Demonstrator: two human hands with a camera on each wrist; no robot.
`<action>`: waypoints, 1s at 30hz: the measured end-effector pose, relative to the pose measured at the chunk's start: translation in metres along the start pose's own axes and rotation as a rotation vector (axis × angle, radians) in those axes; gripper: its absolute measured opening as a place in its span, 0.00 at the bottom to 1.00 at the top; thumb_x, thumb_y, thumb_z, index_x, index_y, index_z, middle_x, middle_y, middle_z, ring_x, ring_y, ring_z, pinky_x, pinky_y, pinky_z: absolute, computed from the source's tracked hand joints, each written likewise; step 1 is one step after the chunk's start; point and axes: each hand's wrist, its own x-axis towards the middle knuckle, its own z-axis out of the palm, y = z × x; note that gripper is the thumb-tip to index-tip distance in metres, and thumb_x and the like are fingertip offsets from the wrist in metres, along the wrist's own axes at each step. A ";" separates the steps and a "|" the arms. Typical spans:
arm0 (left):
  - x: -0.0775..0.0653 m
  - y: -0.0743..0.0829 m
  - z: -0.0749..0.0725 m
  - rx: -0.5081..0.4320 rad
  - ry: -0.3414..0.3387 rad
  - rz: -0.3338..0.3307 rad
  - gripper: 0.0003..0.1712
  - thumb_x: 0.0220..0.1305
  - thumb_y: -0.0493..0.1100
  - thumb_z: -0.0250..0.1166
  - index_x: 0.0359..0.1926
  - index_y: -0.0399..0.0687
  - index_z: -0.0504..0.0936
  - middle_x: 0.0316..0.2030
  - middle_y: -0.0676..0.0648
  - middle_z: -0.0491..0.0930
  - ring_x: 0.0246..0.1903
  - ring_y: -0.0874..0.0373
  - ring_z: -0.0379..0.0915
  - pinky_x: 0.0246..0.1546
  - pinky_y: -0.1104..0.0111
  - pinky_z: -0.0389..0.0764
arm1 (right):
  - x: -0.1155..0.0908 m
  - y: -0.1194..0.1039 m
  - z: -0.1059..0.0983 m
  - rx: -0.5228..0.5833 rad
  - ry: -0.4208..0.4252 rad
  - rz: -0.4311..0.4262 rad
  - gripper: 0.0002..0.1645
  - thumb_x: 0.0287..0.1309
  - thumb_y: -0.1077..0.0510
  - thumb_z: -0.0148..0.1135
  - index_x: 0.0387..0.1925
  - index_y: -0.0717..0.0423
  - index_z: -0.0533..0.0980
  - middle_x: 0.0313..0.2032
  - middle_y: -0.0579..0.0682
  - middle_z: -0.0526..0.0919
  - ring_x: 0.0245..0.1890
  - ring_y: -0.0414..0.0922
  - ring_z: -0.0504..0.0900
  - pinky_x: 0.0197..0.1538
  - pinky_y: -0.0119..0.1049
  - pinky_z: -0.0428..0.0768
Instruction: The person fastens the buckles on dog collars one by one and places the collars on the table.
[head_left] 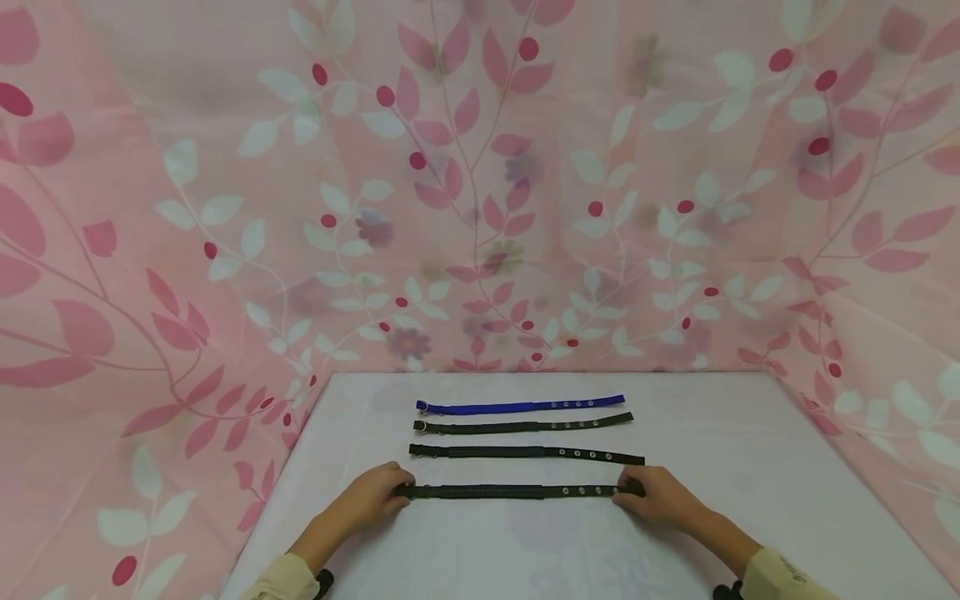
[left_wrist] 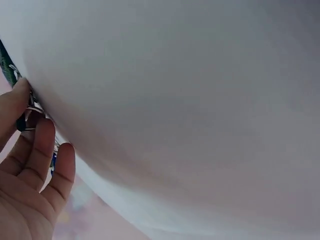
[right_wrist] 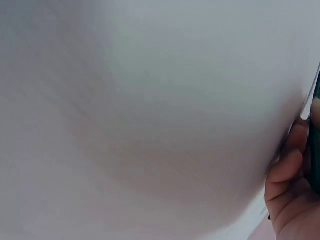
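Note:
A dark green dog collar (head_left: 491,492) with metal eyelets lies straight across the white table, nearest the person. At its buckle end my left hand (head_left: 375,494) pinches it between thumb and fingers. The left wrist view shows the metal buckle (left_wrist: 35,109) at those fingertips. My right hand (head_left: 660,496) pinches the other end, past the eyelets. In the right wrist view a dark edge of the strap (right_wrist: 315,150) shows beside the right fingers. Just behind lies a second dark collar (head_left: 495,452), roughly parallel.
Farther back are another dark green collar (head_left: 487,428) and a blue collar (head_left: 487,408), in a row with their buckles to the left. The white table (head_left: 720,467) meets pink leaf-patterned cloth (head_left: 480,250) at the back and sides.

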 end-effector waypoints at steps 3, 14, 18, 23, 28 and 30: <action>-0.003 0.001 -0.002 0.002 -0.005 -0.023 0.11 0.57 0.39 0.72 0.41 0.43 0.85 0.33 0.53 0.80 0.34 0.64 0.74 0.39 0.65 0.79 | -0.003 -0.002 -0.001 0.056 0.036 0.025 0.07 0.59 0.50 0.69 0.35 0.47 0.82 0.30 0.37 0.82 0.30 0.33 0.74 0.35 0.32 0.75; 0.001 0.006 -0.015 -0.308 0.129 -0.083 0.06 0.60 0.42 0.71 0.38 0.48 0.86 0.28 0.58 0.79 0.27 0.72 0.69 0.28 0.74 0.75 | -0.003 -0.015 -0.016 0.537 0.148 0.229 0.18 0.61 0.60 0.66 0.49 0.65 0.77 0.28 0.56 0.84 0.23 0.43 0.77 0.25 0.35 0.78; 0.003 0.008 -0.016 -0.455 0.268 -0.176 0.06 0.57 0.45 0.74 0.36 0.52 0.86 0.24 0.58 0.77 0.23 0.71 0.67 0.24 0.74 0.73 | -0.002 -0.022 -0.019 0.637 0.213 0.319 0.21 0.60 0.61 0.67 0.52 0.66 0.74 0.30 0.58 0.85 0.23 0.44 0.77 0.27 0.36 0.79; 0.003 0.014 -0.021 -0.734 0.411 -0.292 0.11 0.55 0.42 0.75 0.38 0.43 0.85 0.26 0.49 0.80 0.25 0.65 0.74 0.28 0.72 0.79 | -0.002 -0.030 -0.024 0.741 0.252 0.331 0.18 0.61 0.60 0.66 0.49 0.67 0.74 0.29 0.57 0.85 0.23 0.44 0.78 0.28 0.36 0.80; 0.006 0.023 -0.025 -1.001 0.481 -0.378 0.14 0.58 0.37 0.72 0.42 0.32 0.82 0.31 0.49 0.82 0.30 0.56 0.81 0.34 0.66 0.85 | -0.003 -0.038 -0.031 0.852 0.306 0.290 0.20 0.59 0.60 0.68 0.51 0.63 0.75 0.26 0.51 0.82 0.21 0.42 0.76 0.28 0.34 0.79; 0.007 0.027 -0.026 -1.044 0.476 -0.366 0.14 0.61 0.35 0.69 0.43 0.29 0.79 0.36 0.49 0.84 0.33 0.56 0.82 0.35 0.66 0.85 | -0.004 -0.040 -0.033 0.900 0.322 0.269 0.20 0.58 0.61 0.69 0.51 0.60 0.75 0.25 0.49 0.81 0.20 0.41 0.75 0.28 0.33 0.79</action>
